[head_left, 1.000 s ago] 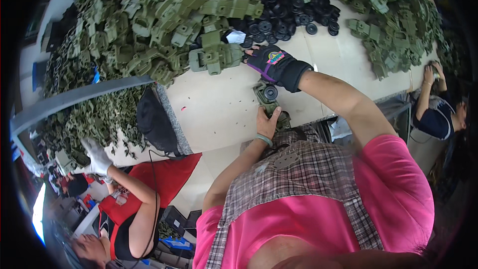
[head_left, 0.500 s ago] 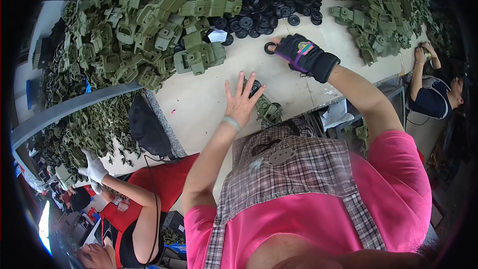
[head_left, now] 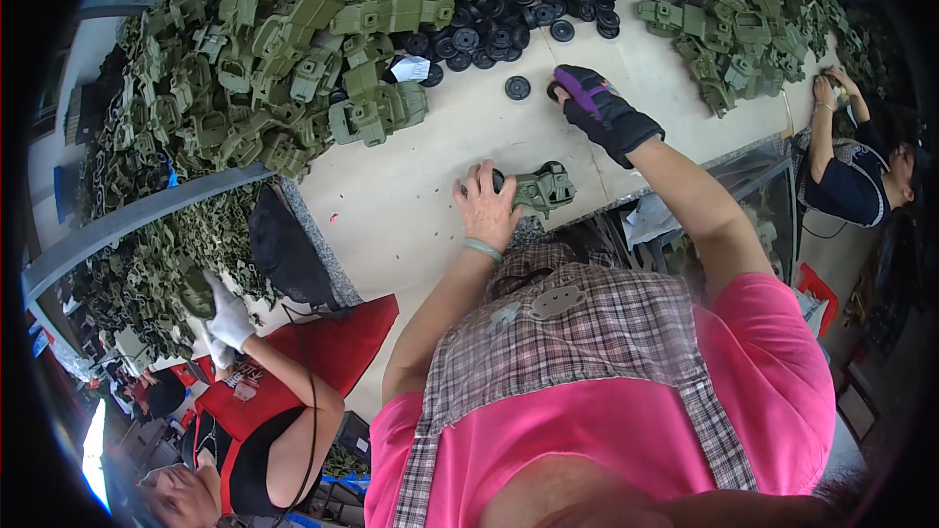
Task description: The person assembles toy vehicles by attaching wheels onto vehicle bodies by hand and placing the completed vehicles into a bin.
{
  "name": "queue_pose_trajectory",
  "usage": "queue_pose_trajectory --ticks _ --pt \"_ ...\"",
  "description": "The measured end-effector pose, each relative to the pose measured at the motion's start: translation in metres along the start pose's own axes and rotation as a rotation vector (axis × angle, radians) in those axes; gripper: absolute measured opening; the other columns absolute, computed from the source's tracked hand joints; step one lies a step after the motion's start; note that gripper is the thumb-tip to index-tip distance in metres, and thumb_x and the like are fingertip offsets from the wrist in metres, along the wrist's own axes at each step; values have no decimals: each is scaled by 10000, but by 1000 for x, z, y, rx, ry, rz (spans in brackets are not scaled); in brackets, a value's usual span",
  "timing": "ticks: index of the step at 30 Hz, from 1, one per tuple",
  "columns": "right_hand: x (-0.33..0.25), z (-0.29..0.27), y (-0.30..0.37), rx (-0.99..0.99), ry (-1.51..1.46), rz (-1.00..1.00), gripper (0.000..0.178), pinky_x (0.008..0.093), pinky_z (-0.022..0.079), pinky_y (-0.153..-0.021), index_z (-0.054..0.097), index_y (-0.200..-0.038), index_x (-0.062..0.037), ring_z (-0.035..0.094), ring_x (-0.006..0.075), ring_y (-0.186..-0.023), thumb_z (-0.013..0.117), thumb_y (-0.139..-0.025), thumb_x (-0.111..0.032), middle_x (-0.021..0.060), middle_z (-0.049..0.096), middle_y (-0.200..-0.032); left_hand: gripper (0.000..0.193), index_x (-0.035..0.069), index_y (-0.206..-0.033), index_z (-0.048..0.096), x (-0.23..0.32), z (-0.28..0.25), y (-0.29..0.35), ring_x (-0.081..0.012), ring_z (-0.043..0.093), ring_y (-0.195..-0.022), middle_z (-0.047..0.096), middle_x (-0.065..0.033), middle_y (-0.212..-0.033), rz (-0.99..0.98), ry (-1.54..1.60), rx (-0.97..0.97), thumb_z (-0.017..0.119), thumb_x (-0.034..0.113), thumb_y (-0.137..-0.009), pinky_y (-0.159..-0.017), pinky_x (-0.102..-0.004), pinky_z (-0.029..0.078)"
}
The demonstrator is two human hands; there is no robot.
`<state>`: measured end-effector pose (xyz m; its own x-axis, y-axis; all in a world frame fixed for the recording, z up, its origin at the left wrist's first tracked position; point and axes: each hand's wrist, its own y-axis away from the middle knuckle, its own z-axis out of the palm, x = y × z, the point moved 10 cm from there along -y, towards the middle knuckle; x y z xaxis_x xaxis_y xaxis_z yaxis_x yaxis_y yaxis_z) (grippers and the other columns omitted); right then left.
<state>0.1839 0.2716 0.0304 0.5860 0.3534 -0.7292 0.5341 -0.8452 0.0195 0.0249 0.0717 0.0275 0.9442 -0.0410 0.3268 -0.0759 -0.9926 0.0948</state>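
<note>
My left hand (head_left: 486, 207), bare with a pale bangle at the wrist, has its fingers curled over one end of a green toy vehicle body (head_left: 546, 189). A black wheel (head_left: 498, 180) shows beside these fingers, on the vehicle's left end. Further right, my right hand (head_left: 604, 112) wears a black and purple fingerless glove. Its thumb and fingertips pinch a small black wheel (head_left: 554, 91), seen nearly edge-on. Just left of them, a loose black wheel (head_left: 517, 87) lies flat on the table (head_left: 411, 196).
Green vehicle bodies (head_left: 245, 59) pile up at the far left, more (head_left: 724, 29) at the far right. Black wheels (head_left: 499, 20) heap between them, beside a white paper scrap (head_left: 410, 68). A metal rail (head_left: 147, 210) crosses the left side. People work on both sides.
My left hand's spread fingers have curled onto the toy vehicle, which has turned sideways. My right hand has drawn away to the right from the wheel now lying loose.
</note>
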Motion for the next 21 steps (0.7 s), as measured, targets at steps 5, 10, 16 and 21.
queue_pose_trajectory --ticks 5,10,16,21 --pt "45 6 56 -241 -159 320 227 465 531 -882 660 -1119 -52 652 406 -993 623 -929 -169 198 672 -1020 643 179 -1278 649 5 5 -12 -375 470 -1291 471 -142 -1462 61 -6 -59 908 275 -696 -1082 -580 385" --pt "13 1 66 -163 299 -151 317 502 541 -887 675 -1086 -31 660 431 -1007 706 -831 -217 224 681 -1038 637 187 -1275 651 9 16 -16 -372 473 -1282 477 -137 -1448 51 -21 -102 911 287 -702 -1087 -558 385" --pt "-27 -12 88 -221 33 -176 396 470 530 -897 664 -1181 -56 640 404 -1033 744 -794 -90 176 662 -1093 617 188 -1271 652 10 17 -14 -367 471 -1273 479 -128 -1442 6 -62 -104 907 298 -719 -1100 -557 371" --pt "-82 -5 94 -334 78 -293 493 476 528 -946 670 -1204 -90 634 377 -1094 818 -735 -115 140 674 -1111 628 186 -1275 649 9 17 -13 -366 472 -1273 478 -126 -1441 15 -45 -90 910 293 -714 -1098 -558 371"
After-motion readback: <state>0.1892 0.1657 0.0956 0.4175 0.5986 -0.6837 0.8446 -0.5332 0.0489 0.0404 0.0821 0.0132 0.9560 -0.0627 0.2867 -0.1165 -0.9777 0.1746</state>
